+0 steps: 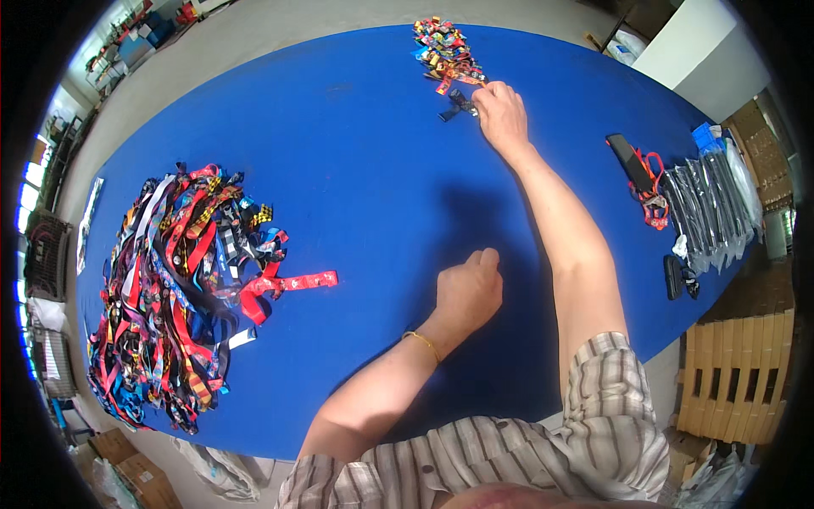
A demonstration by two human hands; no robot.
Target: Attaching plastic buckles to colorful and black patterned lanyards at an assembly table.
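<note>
My right hand [502,110] reaches to the far edge of the blue table [365,161], its fingers closed at the near side of a small heap of short colourful straps [445,53]. An orange bit of strap shows at its fingertips. Just left of that hand lies a black strap piece [459,103]. Nearer to me, my left hand [471,288] is curled into a fist above the table, back of the hand up. Whatever it may hold is hidden. A large tangled pile of patterned lanyards [174,288] covers the left side, with a red lanyard end [305,282] sticking out to the right.
On the right lie plastic-wrapped black items [708,208], a black flat object [632,161] with a red lanyard [654,212], and a small black item [672,277]. A white pillar [691,59] stands beyond the table; cardboard [736,373] is at the lower right.
</note>
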